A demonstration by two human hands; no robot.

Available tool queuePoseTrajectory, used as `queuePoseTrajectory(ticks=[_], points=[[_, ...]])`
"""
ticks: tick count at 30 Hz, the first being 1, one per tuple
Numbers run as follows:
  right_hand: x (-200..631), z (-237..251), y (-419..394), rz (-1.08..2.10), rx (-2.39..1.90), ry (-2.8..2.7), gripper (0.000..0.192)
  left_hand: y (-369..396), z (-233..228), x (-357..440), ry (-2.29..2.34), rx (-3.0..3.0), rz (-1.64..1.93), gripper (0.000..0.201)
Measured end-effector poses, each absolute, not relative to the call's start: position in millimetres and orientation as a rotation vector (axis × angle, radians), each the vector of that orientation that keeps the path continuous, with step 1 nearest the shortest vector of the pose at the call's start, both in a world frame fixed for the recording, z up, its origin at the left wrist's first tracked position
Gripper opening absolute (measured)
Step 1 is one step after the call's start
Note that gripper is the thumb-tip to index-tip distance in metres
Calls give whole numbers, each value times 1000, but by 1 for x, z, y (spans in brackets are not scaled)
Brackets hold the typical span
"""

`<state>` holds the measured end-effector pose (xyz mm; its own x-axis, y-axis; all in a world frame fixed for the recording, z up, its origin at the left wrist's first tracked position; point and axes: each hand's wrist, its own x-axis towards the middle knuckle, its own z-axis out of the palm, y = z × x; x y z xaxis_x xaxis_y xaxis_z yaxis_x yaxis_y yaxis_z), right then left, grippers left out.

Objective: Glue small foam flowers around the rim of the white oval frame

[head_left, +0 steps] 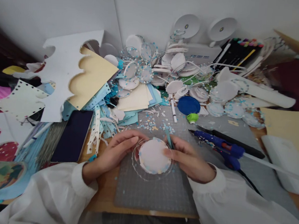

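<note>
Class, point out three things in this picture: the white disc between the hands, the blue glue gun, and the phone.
White disc (153, 157), head view: centre of its pale face.
Blue glue gun (221, 143), head view: middle of its barrel.
Phone (73, 135), head view: middle of its dark screen.

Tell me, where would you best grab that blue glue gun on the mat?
Probably by the glue gun's thick blue body, coming from above: it lies flat on the grey cutting mat, nozzle pointing left, with its top bare. Its handle points toward the person.
</note>
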<state>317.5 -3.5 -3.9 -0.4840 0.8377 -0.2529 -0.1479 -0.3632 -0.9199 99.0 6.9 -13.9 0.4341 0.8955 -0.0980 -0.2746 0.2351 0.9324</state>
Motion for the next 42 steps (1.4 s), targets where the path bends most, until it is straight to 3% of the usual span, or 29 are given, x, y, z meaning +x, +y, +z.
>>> queuePoseTrajectory(ticks=[16,34,42], points=[[321,1,-3,2041,-924,-1079,31,4,-12,96,434,1019,789,48],[320,-7,-5,1924,-892,-1226,27,5,-16,97,543,1133,844,45],[319,-6,-6,1927,-938,-1231,34,4,-17,98,546,1130,854,43]])
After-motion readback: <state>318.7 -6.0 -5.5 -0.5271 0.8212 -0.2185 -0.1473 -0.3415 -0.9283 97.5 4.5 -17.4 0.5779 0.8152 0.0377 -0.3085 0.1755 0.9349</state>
